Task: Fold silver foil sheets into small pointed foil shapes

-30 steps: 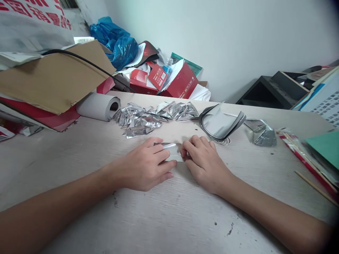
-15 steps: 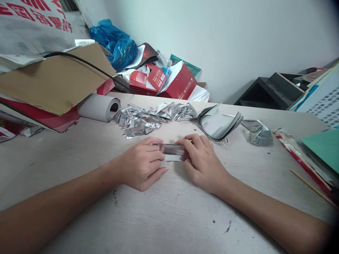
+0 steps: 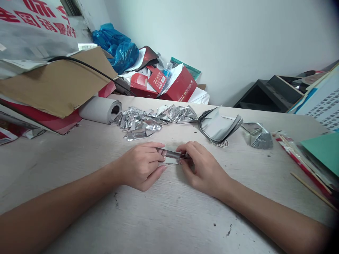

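Note:
A small strip of silver foil paper (image 3: 172, 154), with a pale band along its near side, lies low over the table between my hands. My left hand (image 3: 144, 166) holds its left end, fingers curled over the foil. At the right end, my right hand (image 3: 200, 167) pinches the strip between thumb and fingers. Part of the foil is hidden under the fingers. Just beyond my hands lie several pleated, crumpled silver foil pieces (image 3: 143, 125). A curled stack of grey-white sheets (image 3: 218, 127) rests behind my right hand, with another folded foil piece (image 3: 261, 137) to its right.
A paper roll (image 3: 99, 110) and a cardboard piece (image 3: 58, 81) stand at the left. Red boxes (image 3: 180, 84) and a blue plastic bag (image 3: 116, 46) are piled behind the table. On the right are a green folder (image 3: 323, 150), a thin stick (image 3: 312, 190) and a dark box (image 3: 265, 93).
The foil strip's raised part has tilted and now looks narrower. My right fingers have shifted from lying over its right end to pinching it. The camera view has moved slightly.

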Demonstrator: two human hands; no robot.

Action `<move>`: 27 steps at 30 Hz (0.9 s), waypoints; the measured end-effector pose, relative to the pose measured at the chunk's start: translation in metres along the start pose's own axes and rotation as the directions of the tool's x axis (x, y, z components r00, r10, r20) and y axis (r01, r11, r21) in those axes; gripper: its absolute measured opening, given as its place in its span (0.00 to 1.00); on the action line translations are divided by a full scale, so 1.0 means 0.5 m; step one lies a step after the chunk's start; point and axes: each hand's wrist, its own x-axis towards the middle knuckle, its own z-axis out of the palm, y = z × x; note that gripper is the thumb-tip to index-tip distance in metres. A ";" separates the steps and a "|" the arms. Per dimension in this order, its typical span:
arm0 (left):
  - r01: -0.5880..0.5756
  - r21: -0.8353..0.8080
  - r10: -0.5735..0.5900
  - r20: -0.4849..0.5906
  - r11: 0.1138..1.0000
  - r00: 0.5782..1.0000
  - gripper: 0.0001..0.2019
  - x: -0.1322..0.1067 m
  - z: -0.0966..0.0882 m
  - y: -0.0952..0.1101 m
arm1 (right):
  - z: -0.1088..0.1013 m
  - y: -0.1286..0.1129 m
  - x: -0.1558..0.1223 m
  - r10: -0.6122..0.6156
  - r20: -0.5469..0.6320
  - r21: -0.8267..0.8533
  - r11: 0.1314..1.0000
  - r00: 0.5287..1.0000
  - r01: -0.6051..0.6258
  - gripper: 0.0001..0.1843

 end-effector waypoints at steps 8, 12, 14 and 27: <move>0.013 0.021 -0.013 -0.017 1.000 1.000 0.08 0.001 0.004 -0.003 | -0.001 0.003 0.001 0.039 0.059 0.081 0.996 0.998 -0.044 0.22; 0.016 0.022 -0.016 -0.020 1.000 1.000 0.09 -0.004 0.006 -0.008 | -0.001 0.001 0.007 0.065 0.097 0.100 0.992 0.993 -0.075 0.21; 0.005 0.015 -0.005 -0.014 1.000 1.000 0.09 -0.009 0.006 -0.013 | -0.001 0.001 0.008 0.049 0.095 0.100 0.993 0.994 -0.059 0.21; 0.128 0.143 -0.117 -0.086 0.981 0.989 0.06 -0.006 0.004 -0.013 | 0.000 0.006 0.008 -0.014 0.042 0.094 0.996 0.999 0.010 0.19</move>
